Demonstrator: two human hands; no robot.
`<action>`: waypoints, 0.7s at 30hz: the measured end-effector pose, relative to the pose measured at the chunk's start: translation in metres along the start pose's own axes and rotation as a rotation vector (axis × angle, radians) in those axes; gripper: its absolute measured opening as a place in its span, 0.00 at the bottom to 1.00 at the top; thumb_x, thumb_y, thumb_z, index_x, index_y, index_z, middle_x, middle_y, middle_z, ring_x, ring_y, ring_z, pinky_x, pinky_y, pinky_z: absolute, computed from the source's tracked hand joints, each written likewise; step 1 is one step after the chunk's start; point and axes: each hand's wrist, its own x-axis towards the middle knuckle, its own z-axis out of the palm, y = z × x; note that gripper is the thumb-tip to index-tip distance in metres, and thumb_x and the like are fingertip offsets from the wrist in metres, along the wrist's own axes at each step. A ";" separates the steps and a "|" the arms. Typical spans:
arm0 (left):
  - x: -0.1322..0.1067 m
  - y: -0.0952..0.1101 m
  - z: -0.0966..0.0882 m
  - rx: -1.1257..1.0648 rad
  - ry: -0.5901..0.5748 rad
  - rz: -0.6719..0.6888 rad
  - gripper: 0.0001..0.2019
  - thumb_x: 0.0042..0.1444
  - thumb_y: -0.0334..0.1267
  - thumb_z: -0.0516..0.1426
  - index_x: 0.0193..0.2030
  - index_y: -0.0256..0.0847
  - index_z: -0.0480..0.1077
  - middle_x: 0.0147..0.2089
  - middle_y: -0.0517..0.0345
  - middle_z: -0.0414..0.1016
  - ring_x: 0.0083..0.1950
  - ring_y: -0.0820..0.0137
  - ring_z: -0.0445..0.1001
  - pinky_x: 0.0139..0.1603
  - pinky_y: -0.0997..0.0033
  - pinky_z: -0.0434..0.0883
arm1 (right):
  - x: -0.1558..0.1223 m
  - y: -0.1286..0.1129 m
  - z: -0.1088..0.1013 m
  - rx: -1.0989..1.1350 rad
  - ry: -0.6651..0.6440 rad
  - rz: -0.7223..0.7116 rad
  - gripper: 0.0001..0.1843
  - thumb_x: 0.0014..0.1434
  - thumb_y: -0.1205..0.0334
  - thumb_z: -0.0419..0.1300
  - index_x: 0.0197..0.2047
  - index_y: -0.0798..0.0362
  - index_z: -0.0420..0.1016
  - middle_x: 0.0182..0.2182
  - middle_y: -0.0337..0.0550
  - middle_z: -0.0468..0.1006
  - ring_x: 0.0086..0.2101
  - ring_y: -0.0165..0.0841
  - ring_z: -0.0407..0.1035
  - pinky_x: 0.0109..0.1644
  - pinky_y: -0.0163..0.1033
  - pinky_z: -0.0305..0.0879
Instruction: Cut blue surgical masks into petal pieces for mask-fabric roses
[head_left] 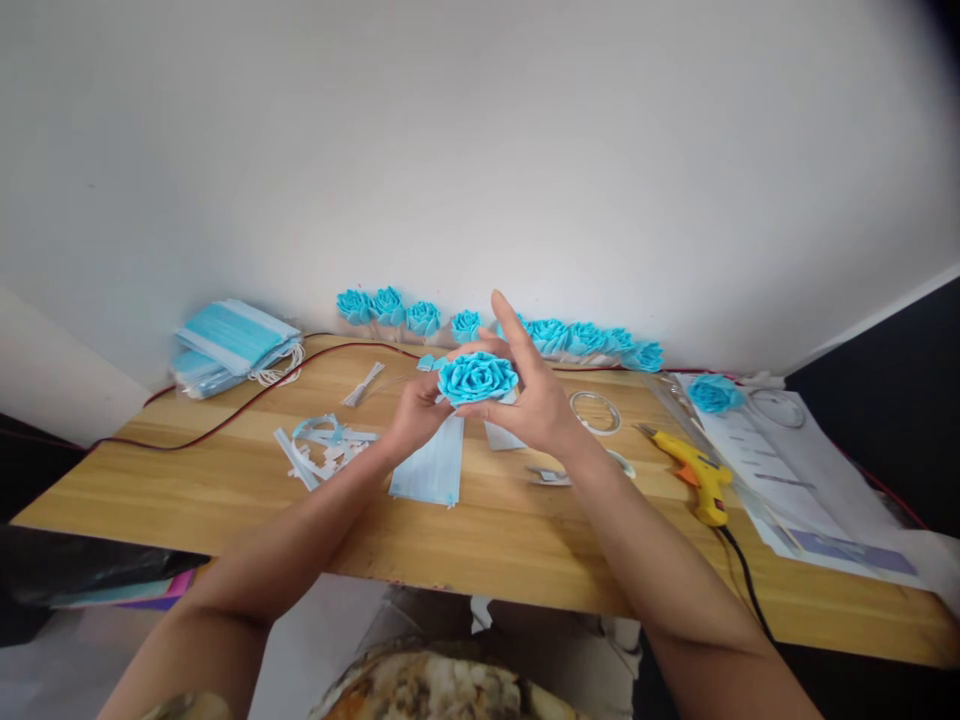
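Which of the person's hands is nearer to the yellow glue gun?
Right. The right hand, on the right of the blue flower, is left of the glue gun; the left hand is farther left, across the flower.

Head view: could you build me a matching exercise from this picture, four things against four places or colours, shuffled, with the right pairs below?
Things
1. Blue flower at the picture's centre
2. Glue gun
3. Stack of face masks
4. Rightmost blue flower

Places or colours
A. On the white sheet
B. Yellow, with an orange trigger
C. Back left of the table, near the wall
D. Between the left hand and the right hand

Pairs: 1-D, 2-B, 3-C, 4-A
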 end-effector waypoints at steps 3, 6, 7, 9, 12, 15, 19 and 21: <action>-0.001 -0.002 0.000 0.013 0.004 -0.027 0.25 0.49 0.63 0.69 0.24 0.41 0.75 0.30 0.53 0.80 0.38 0.61 0.78 0.46 0.59 0.77 | 0.001 0.000 -0.003 0.011 -0.036 -0.002 0.68 0.55 0.39 0.74 0.82 0.37 0.33 0.70 0.47 0.71 0.67 0.50 0.68 0.75 0.61 0.59; -0.001 -0.003 -0.001 -0.013 0.032 -0.041 0.25 0.49 0.64 0.68 0.26 0.41 0.76 0.33 0.52 0.82 0.38 0.60 0.79 0.48 0.59 0.78 | 0.002 -0.002 -0.009 0.059 -0.096 -0.023 0.70 0.53 0.38 0.75 0.82 0.35 0.30 0.72 0.48 0.68 0.69 0.50 0.65 0.75 0.61 0.60; 0.000 -0.004 -0.001 -0.021 0.040 -0.037 0.25 0.49 0.64 0.68 0.27 0.41 0.77 0.34 0.52 0.83 0.39 0.61 0.79 0.49 0.58 0.79 | 0.002 -0.002 -0.012 0.071 -0.112 -0.029 0.71 0.53 0.38 0.75 0.82 0.34 0.30 0.72 0.48 0.68 0.70 0.50 0.64 0.75 0.60 0.59; 0.000 -0.003 -0.002 -0.027 0.046 -0.023 0.24 0.49 0.63 0.69 0.27 0.41 0.77 0.34 0.52 0.84 0.38 0.61 0.80 0.50 0.58 0.79 | 0.003 -0.003 -0.017 0.073 -0.136 -0.031 0.71 0.53 0.38 0.75 0.82 0.34 0.30 0.73 0.48 0.66 0.71 0.49 0.62 0.75 0.60 0.58; 0.001 -0.003 -0.002 -0.015 0.049 -0.010 0.24 0.49 0.63 0.69 0.25 0.41 0.76 0.34 0.52 0.84 0.38 0.61 0.79 0.51 0.58 0.78 | 0.003 -0.002 -0.022 0.047 -0.148 -0.021 0.71 0.51 0.37 0.75 0.82 0.33 0.31 0.74 0.48 0.64 0.73 0.49 0.59 0.76 0.60 0.56; 0.001 -0.004 -0.001 0.004 0.028 -0.027 0.26 0.48 0.65 0.68 0.25 0.41 0.76 0.34 0.52 0.83 0.38 0.60 0.79 0.50 0.58 0.78 | 0.003 -0.001 -0.023 0.019 -0.172 -0.006 0.71 0.51 0.35 0.75 0.82 0.35 0.32 0.75 0.49 0.63 0.73 0.50 0.57 0.76 0.61 0.56; -0.001 -0.005 0.000 0.010 -0.026 -0.037 0.28 0.48 0.66 0.68 0.24 0.41 0.74 0.31 0.52 0.81 0.37 0.62 0.77 0.46 0.61 0.77 | 0.004 -0.001 -0.018 0.016 -0.209 -0.015 0.70 0.54 0.37 0.74 0.82 0.37 0.31 0.74 0.51 0.63 0.71 0.50 0.61 0.74 0.59 0.60; -0.001 -0.005 -0.001 0.019 -0.039 -0.040 0.27 0.48 0.66 0.68 0.23 0.41 0.73 0.30 0.53 0.80 0.36 0.62 0.76 0.44 0.61 0.77 | 0.003 -0.001 -0.015 0.012 -0.208 -0.017 0.69 0.55 0.39 0.74 0.82 0.37 0.30 0.73 0.51 0.65 0.69 0.50 0.66 0.74 0.60 0.60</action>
